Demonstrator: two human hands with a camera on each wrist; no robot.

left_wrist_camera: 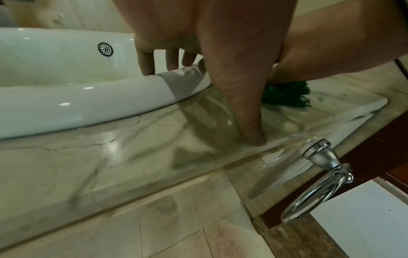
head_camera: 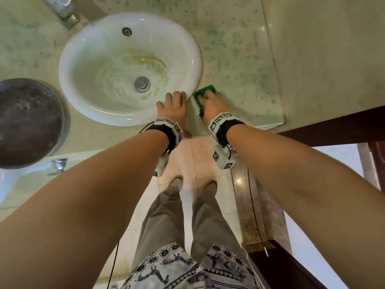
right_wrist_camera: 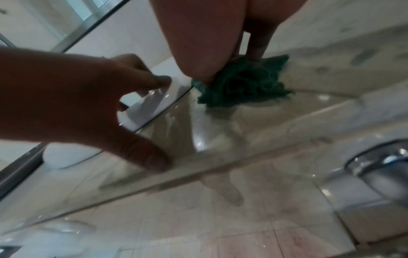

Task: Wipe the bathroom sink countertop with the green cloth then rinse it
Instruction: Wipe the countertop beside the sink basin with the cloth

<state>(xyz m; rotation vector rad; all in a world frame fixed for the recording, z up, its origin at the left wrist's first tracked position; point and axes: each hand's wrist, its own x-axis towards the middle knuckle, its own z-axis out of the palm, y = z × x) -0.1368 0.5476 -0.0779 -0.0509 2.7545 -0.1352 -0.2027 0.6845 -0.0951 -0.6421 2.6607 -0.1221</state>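
The pale marbled countertop (head_camera: 239,49) fills the upper half of the head view, flecked with green across its right part, and its front edge runs along the middle of the frame above a tiled floor (head_camera: 200,163); the white round sink (head_camera: 83,59) sits in the upper centre-left, its bowl stained yellowish around the metal drain (head_camera: 142,84), with a small overflow grille (head_camera: 126,31) near its far wall; a dark round pan (head_camera: 29,122) lies at the left edge of the frame, just beside the sink; a metal tap (head_camera: 62,11) stands at the upper left, behind the bowl; the left hand (head_camera: 174,107) rests at the sink's near right rim, fingers loosely spread with their tips on the rim and the thumb down on the counter edge, holding nothing; the right hand (head_camera: 212,105) is just to its right, close beside it but apart, fingers curled down onto the green cloth (head_camera: 205,90) and pressing it against the countertop right beside the sink's rim; the cloth shows bunched and frayed beneath the fingers in the right wrist view (right_wrist_camera: 243,85); a chrome towel ring (left_wrist_camera: 318,183) hangs below the counter's front edge at the lower right of the left wrist view
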